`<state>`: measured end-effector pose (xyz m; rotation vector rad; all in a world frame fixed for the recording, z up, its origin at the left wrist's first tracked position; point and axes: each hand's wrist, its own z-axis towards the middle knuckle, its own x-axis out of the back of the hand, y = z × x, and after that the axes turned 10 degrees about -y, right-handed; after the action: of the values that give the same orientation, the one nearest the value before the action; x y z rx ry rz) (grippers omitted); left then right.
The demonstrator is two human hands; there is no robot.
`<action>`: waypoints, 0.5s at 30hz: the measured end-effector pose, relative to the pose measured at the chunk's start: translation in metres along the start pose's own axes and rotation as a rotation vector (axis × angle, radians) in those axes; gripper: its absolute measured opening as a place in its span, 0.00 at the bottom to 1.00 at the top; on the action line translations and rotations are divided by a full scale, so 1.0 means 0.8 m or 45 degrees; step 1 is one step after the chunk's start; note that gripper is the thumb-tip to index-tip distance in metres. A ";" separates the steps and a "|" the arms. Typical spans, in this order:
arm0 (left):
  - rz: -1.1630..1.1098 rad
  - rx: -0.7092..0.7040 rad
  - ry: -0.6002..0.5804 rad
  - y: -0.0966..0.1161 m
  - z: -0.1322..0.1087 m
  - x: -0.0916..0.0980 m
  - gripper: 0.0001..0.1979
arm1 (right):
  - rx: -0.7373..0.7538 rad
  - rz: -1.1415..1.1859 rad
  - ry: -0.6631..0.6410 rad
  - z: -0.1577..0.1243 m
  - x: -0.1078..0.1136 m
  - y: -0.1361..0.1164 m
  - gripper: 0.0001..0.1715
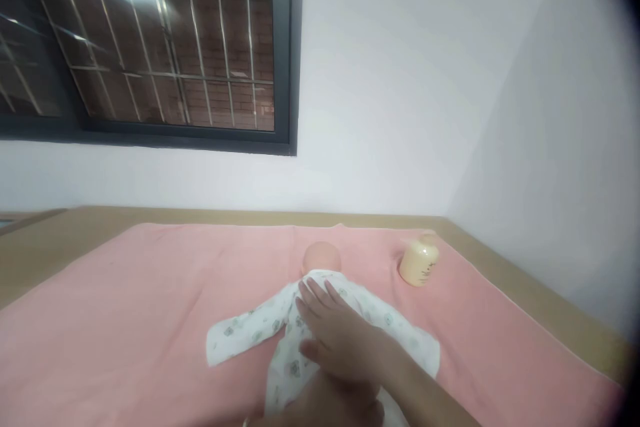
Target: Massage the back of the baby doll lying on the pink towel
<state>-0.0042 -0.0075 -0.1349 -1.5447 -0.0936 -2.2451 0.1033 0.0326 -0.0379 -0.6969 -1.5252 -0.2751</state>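
Observation:
A baby doll (323, 258) with a smooth bald head lies on a pink cloth, wearing a white long-sleeved garment (245, 333) with small grey-green prints. No face shows on the doll, and its sleeves spread out to both sides. My right hand (333, 327) rests flat on the upper part of the garment, fingers stretched toward the head. Below it, at the bottom edge, my left hand (325, 400) lies over the lower part of the garment, blurred and partly covered by my right wrist. Its fingers are too unclear to judge.
The pink cloth (150, 307) covers much of a wooden surface (40, 247). A cream-coloured bottle (419, 261) with dark lettering stands right of the doll's head. Behind are a white wall (380, 113) and a dark-framed window (285, 80) with metal bars outside.

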 end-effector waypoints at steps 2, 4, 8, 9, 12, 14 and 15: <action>0.043 -0.020 0.042 0.000 0.005 0.006 0.10 | 0.013 -0.035 0.034 0.011 -0.001 0.010 0.35; 0.098 -0.045 0.115 -0.002 0.009 0.013 0.10 | -0.008 -0.069 0.063 0.019 -0.002 0.024 0.32; 0.145 -0.070 0.157 -0.005 0.010 0.021 0.10 | -0.116 -0.041 0.043 0.019 -0.001 0.050 0.33; 0.148 -0.070 0.131 -0.005 0.009 0.021 0.09 | -0.132 -0.013 0.020 0.016 0.001 0.055 0.34; 0.147 -0.074 0.030 -0.006 0.005 0.016 0.07 | -0.130 0.044 -0.050 0.005 0.008 0.055 0.35; 0.099 -0.055 -0.005 -0.006 0.004 0.009 0.08 | -0.128 0.026 -0.066 -0.004 0.012 0.044 0.35; 0.070 -0.032 -0.012 -0.005 0.003 0.006 0.09 | -0.127 0.009 -0.064 -0.007 0.013 0.037 0.35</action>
<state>-0.0052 -0.0043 -0.1291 -1.5518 -0.0258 -2.2046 0.1257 0.0550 -0.0348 -0.7925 -1.5647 -0.3323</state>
